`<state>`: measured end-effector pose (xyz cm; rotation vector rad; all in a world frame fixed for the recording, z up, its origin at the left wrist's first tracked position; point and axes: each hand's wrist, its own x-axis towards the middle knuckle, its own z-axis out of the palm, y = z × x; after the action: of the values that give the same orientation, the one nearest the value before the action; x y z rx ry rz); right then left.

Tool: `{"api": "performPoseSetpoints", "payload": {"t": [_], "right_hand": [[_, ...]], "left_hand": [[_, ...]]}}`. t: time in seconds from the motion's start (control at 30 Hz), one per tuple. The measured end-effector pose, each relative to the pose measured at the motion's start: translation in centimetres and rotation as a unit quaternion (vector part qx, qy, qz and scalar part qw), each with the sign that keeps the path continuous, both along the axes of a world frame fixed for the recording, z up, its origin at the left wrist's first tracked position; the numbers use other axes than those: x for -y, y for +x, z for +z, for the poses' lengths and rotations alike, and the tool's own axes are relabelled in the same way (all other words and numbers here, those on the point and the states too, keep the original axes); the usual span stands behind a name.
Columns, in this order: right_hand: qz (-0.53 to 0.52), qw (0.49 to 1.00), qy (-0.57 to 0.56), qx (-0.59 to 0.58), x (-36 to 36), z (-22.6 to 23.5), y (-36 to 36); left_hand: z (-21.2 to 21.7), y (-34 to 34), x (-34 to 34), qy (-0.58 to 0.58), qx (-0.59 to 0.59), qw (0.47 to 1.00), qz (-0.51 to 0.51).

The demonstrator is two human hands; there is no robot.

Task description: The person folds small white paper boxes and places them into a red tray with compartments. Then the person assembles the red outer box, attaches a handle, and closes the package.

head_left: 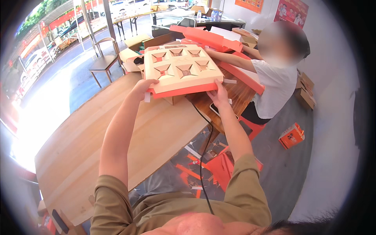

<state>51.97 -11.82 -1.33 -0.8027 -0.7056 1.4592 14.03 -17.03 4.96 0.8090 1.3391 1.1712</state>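
A cream cardboard gift-box tray with several square cut-outs and folded-in flaps is held up in front of me, its near side edged in red. My left hand grips its near left corner, thumb on top. At the near right corner my right hand pinches the edge, its other fingers underneath. White strips stick out beside both hands. A phone lies on the brown wooden table just below my right hand. Whatever is under the tray is mostly hidden.
A light wooden board stretches to my left. Across the brown table, a person in a white shirt handles a red box. A black cable hangs over red scraps on the floor. A red carton and chair stand further off.
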Motion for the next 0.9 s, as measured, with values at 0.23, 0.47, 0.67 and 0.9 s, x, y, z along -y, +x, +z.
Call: {"api": "performPoseSetpoints", "payload": {"t": [0.23,0.47,0.67,0.9], "right_hand": [[-0.086,0.995,0.052,-0.026,-1.1,-0.3,0.2],[-0.042,0.991,0.121,-0.026,3.5,2.8,-2.0],[0.066,0.986,0.15,0.01,9.2,6.1,-7.7],[0.168,0.961,0.155,0.154,16.0,6.4,-16.3]], "left_hand": [[-0.1,1.4,2.7,0.173,0.032,0.984,0.018],[0.7,-0.6,8.6,0.248,0.027,0.967,0.055],[2.1,-8.1,16.9,0.293,-0.006,0.953,0.08],[0.8,-14.6,30.2,0.264,-0.028,0.948,0.173]]}}
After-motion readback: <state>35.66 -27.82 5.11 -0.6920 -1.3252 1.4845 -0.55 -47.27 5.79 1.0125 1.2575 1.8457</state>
